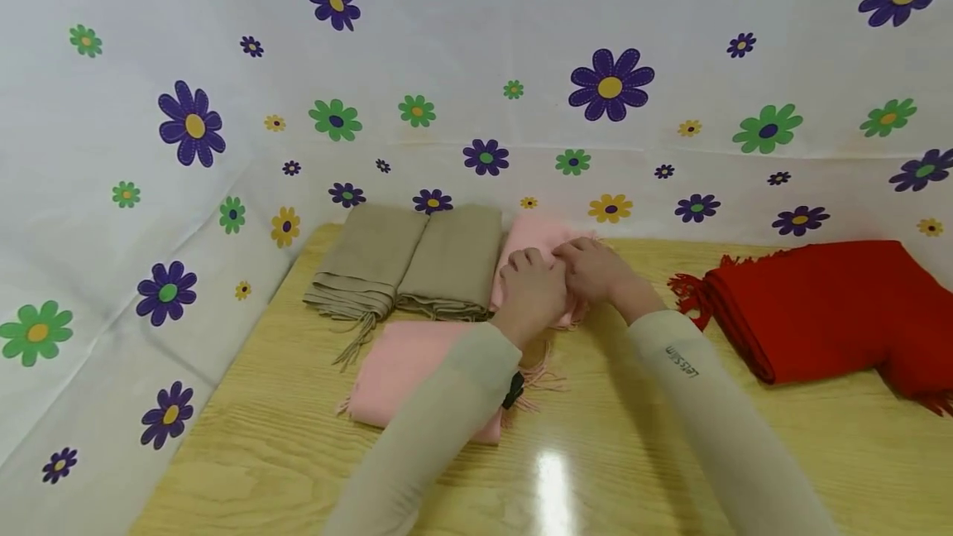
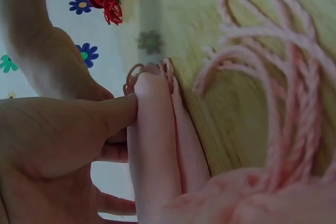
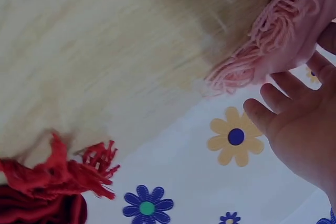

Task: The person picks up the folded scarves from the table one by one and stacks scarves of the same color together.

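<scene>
Working by remote feed, I am recording a white flowered cloth [image 1: 74,122], which is hanging along the left and far sides of a wooden table [image 1: 246,453]. Leftmost on the table, a left tan scarf [image 1: 375,246] is lying folded, its layered edge and fringe [image 1: 361,339] facing near. A right tan scarf [image 1: 457,259] is lying folded just beside it, to the right. On the near side of this pair, a near pink scarf [image 1: 405,362] is lying folded, partly covered from my view by the left sleeve [image 1: 447,412]. Further right and far, a far pink scarf [image 1: 539,230] is lying on the table to the right of the right tan scarf, and both hands are working on it. The left hand [image 1: 534,292] is touching its folded edge; in the left wrist view I am finding the thumb straight and set apart from the other fingers. The right hand [image 1: 599,273] is touching the scarf's right side, its fingers fairly straight and slightly spread; the scarf is hiding some fingertips in the right wrist view. The right sleeve [image 1: 725,412] is bearing dark lettering. Well apart on the right, a red scarf [image 1: 826,304] is lying folded, its left end showing fringe.
</scene>
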A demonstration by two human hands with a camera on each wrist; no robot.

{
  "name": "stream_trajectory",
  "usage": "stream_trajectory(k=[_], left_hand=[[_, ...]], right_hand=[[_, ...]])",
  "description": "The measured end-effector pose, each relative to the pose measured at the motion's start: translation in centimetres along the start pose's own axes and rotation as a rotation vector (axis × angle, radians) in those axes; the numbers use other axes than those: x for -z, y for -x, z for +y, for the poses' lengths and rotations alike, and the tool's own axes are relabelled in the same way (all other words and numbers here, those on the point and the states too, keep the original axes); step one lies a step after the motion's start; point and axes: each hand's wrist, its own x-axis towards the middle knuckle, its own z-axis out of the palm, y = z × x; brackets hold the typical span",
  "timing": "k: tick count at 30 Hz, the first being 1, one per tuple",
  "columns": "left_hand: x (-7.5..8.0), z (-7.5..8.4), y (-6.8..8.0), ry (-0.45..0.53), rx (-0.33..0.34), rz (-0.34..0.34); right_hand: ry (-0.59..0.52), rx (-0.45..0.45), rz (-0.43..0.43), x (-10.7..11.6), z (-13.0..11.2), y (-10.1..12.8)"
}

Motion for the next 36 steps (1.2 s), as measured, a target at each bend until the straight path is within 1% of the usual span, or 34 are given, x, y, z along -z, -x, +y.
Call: stream_trajectory(k=[1,3,4,6,7,11,13,16,20,22,23,26,28,31,32,34,36], left_hand=[[-0.1,0.1,0.1,-0.013,0.008,0.003],[-0.2,0.2,0.2,-0.004,0.024,-0.005],[-0.2,0.2,0.2,0.001,0.021,-0.007],[-0.2,0.1,0.2,0.022,0.009,-0.030],[-0.2,0.0,0.1,0.025,-0.003,-0.034],[-0.3,-0.7,-0.3,0.050,-0.056,-0.052],[-0.3,-1.2,-0.6,0.056,-0.096,-0.057],[-0.3,-2.0,-1.2,0.030,-0.165,-0.066],[-0.2,-3.0,-1.9,-0.020,-0.285,-0.074],[-0.1,-3.3,-2.0,0.004,-0.331,-0.091],[0.0,-3.3,-2.0,0.017,-0.348,-0.102],[0.3,-3.4,-1.9,0.041,-0.367,-0.133],[0.4,-3.5,-1.8,0.019,-0.368,-0.150],[0.5,-3.5,-1.7,-0.017,-0.352,-0.165],[0.5,-3.5,-1.7,-0.018,-0.347,-0.166],[0.4,-3.3,-1.6,0.000,-0.354,-0.166],[0.3,-3.1,-1.6,0.026,-0.370,-0.163]], right_hand=[[0.017,0.003,0.006,0.0,-0.2,0.0],[0.045,0.005,0.007,-0.2,-0.4,0.0],[0.049,0.010,0.007,-0.3,-0.5,0.0],[0.040,-0.001,0.009,-0.5,-0.6,0.2],[0.015,-0.021,0.020,-0.7,-0.6,0.2],[0.054,-0.058,0.042,-1.0,-0.8,0.7],[0.076,-0.083,0.045,-1.0,-0.9,1.0],[0.077,-0.146,0.027,-0.8,-1.3,1.5],[0.070,-0.215,0.008,-0.6,-1.8,2.8],[0.064,-0.233,0.014,-0.5,-2.0,3.5],[0.062,-0.234,0.022,-0.5,-2.0,3.9],[0.069,-0.227,0.039,-0.4,-2.0,4.5],[0.066,-0.213,0.062,-0.4,-1.9,4.4],[0.074,-0.156,0.118,-0.5,-1.5,3.8],[0.052,-0.138,0.130,-0.6,-1.3,3.5],[-0.037,-0.114,0.137,-0.7,-0.6,3.2],[-0.118,-0.104,0.114,-1.0,0.1,3.1]])
